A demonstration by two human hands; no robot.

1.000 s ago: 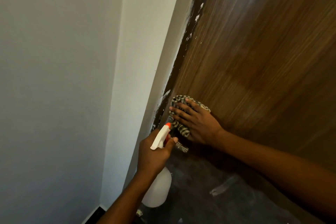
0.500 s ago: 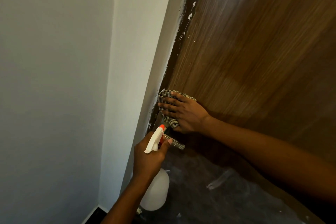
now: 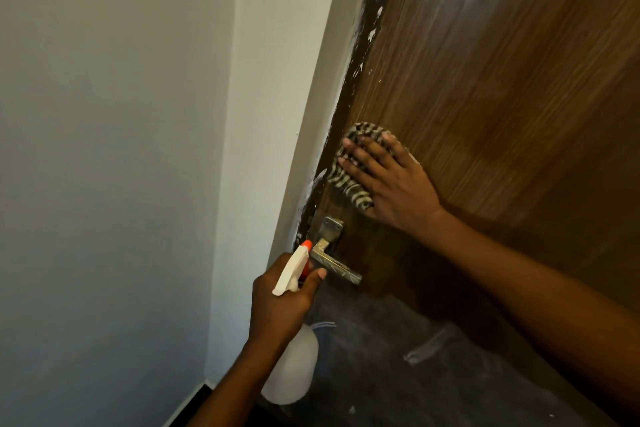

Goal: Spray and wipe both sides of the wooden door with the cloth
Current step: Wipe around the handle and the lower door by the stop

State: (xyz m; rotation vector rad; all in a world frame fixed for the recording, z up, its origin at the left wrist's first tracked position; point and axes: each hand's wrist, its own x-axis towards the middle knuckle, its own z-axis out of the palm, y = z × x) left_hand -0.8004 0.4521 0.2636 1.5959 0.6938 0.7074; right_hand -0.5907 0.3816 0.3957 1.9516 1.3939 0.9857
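White wall (image 3: 104, 149) fills your left side, and the wooden door (image 3: 502, 80) stands on your right. Your right hand (image 3: 394, 187) lies flat on the striped cloth (image 3: 353, 189) and presses it on the door, near the door's edge and just above the metal handle (image 3: 334, 265). Its fingers (image 3: 369, 152) are straight and a bit spread. Your left hand (image 3: 280, 308) grips the white spray bottle (image 3: 294, 371) near its top, fingers curled round it. The bottle's orange tip is close to the handle.
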